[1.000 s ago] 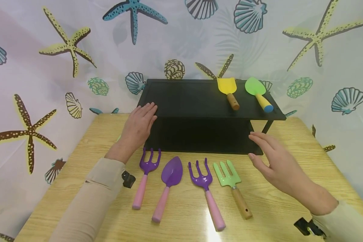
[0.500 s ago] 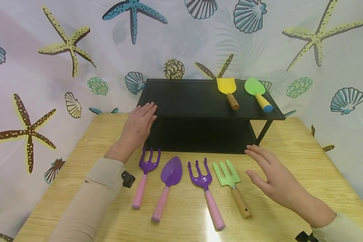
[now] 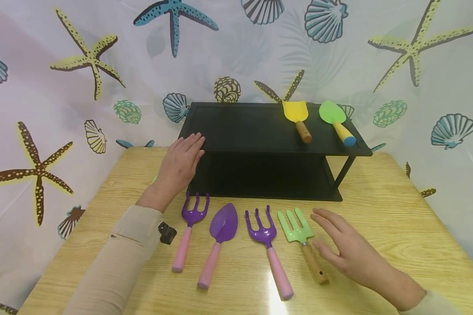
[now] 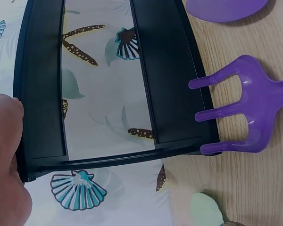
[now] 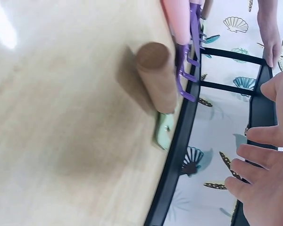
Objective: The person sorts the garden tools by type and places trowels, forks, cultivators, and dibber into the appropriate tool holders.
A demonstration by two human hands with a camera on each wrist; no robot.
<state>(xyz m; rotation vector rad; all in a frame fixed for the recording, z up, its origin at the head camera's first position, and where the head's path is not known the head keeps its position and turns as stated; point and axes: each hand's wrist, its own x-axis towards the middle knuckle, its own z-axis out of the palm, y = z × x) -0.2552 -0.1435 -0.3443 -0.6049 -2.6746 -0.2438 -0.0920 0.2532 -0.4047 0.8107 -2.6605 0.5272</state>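
My left hand [image 3: 181, 164] rests with fairly straight fingers on the left front corner of a two-level black shelf [image 3: 244, 127]. My right hand [image 3: 351, 245], fingers spread, hovers beside a green hand fork [image 3: 299, 229] with a wooden handle; I see nothing in its grasp. Left of that fork lie a purple hand fork [image 3: 263, 234] with a pink handle, a purple trowel [image 3: 224, 225], and another purple hand fork [image 3: 194, 214]. In the left wrist view, the black shelf [image 4: 170, 70] stands close to this fork's purple tines [image 4: 254, 108].
On the shelf's top right lie a yellow shovel [image 3: 296, 113] and a green trowel [image 3: 333, 113] with a yellow handle. A light green object [image 4: 205, 208], mostly cut off, lies on the wooden table [image 3: 398, 218]. A shell-and-starfish cloth [image 3: 240, 57] hangs behind.
My right hand has moved down and left, from near the shelf's right leg to beside the green hand fork's handle. The left hand has stayed on the shelf corner.
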